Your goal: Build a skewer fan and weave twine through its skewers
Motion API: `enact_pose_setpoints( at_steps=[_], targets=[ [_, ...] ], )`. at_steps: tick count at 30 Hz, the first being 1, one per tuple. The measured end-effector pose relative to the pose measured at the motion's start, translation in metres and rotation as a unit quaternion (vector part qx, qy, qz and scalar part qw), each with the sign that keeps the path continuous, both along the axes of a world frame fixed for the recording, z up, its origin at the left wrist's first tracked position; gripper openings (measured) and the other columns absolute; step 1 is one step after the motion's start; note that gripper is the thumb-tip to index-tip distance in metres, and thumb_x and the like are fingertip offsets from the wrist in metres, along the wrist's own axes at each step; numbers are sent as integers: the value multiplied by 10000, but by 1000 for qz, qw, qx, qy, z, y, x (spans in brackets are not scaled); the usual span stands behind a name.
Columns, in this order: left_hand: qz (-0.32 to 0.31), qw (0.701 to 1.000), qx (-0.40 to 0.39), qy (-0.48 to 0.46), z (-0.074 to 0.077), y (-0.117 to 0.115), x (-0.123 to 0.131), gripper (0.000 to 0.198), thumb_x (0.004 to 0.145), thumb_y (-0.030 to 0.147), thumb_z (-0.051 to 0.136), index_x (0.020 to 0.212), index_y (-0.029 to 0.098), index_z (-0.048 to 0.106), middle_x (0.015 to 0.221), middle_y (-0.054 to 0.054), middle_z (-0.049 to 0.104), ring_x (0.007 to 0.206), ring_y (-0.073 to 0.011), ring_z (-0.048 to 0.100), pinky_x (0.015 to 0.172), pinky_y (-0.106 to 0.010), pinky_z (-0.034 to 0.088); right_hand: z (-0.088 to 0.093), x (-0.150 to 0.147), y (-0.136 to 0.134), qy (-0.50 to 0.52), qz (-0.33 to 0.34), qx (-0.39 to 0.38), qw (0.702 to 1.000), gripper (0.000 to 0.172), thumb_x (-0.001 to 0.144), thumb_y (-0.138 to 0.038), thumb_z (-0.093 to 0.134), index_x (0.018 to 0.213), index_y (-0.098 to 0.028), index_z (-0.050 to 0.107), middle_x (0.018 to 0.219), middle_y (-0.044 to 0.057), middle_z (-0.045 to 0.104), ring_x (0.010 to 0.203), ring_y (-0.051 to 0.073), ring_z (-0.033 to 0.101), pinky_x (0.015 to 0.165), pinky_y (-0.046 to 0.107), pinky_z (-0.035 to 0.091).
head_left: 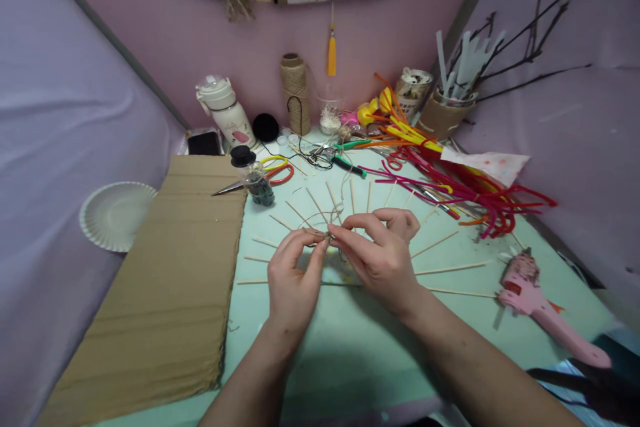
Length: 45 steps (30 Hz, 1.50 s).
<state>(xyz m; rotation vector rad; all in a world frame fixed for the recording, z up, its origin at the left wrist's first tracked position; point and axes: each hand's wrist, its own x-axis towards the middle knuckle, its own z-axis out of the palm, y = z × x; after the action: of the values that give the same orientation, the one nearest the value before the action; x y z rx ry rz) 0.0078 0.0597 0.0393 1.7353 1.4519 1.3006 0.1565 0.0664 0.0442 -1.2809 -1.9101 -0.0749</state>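
Note:
Both hands meet above the middle of the pale green table (330, 353). My left hand (295, 267) pinches a thin piece of twine (336, 213) between thumb and forefinger. Touching it at the same spot, my right hand (383, 253) pinches the twine too, its outer fingers curled. A loose length of the twine rises behind the fingertips. Beneath the hands, thin wooden sticks (435, 243) fan outward in a half circle; the hands hide much of its centre.
Cardboard (190, 267) and a paper plate (119, 215) lie left. Behind stand a bottle (227, 113), a twine spool (296, 93) and a small jar (259, 185), near scissors (283, 173). Pipe cleaners (480, 197) and a pink glue gun (545, 320) are right.

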Motion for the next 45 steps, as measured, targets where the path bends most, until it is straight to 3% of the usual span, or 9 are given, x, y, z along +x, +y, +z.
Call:
enact_pose_setpoints(
  at_steps=[10,15,23,28,35,41,45],
  targets=[
    [-19,996,-43,-77,-2,-2,0,73,849,238,589,829,198,647,891,-46,669,904,-180,612,840,-324,481,-2,2,3,87,50,-65,993,86,866,-235,623,894,-271,696,850,20,682,867,210,495,790,413,303],
    [9,991,-59,-119,-4,-3,1,102,824,247,629,912,207,662,908,-36,690,876,-171,638,823,-314,506,3,1,4,159,70,-128,976,88,857,-207,625,838,-262,691,826,14,662,857,199,517,788,393,350],
    [10,1000,25,-7,-4,-5,0,199,836,204,604,997,225,719,1006,-47,735,956,-191,669,903,-353,512,3,-1,3,226,76,-171,956,66,839,-211,633,826,-248,686,818,22,657,867,203,548,810,388,395],
    [-24,999,31,-13,-4,-9,3,286,868,179,536,1106,222,689,1104,-61,710,1052,-209,645,953,-375,492,4,-2,3,254,64,-170,950,55,821,-219,648,821,-242,698,815,33,660,867,209,562,805,389,417],
    [2,993,-56,-107,0,-5,2,143,804,246,647,899,241,754,955,-43,748,940,-207,678,912,-379,515,5,-2,3,295,92,-191,932,52,803,-218,662,801,-243,708,786,31,668,833,204,589,784,376,454],
    [23,980,-89,-177,0,-3,3,52,744,216,699,767,219,745,827,-31,738,824,-181,670,806,-333,540,3,-6,2,376,122,-274,877,68,817,-237,646,802,-222,711,813,22,702,785,174,637,737,321,497],
    [31,980,-81,-180,-2,-2,2,21,733,221,710,733,213,730,792,-23,726,801,-168,659,778,-311,536,4,-6,0,367,134,-291,873,118,839,-252,615,837,-221,728,835,29,715,792,174,648,740,319,503]
  ],
)
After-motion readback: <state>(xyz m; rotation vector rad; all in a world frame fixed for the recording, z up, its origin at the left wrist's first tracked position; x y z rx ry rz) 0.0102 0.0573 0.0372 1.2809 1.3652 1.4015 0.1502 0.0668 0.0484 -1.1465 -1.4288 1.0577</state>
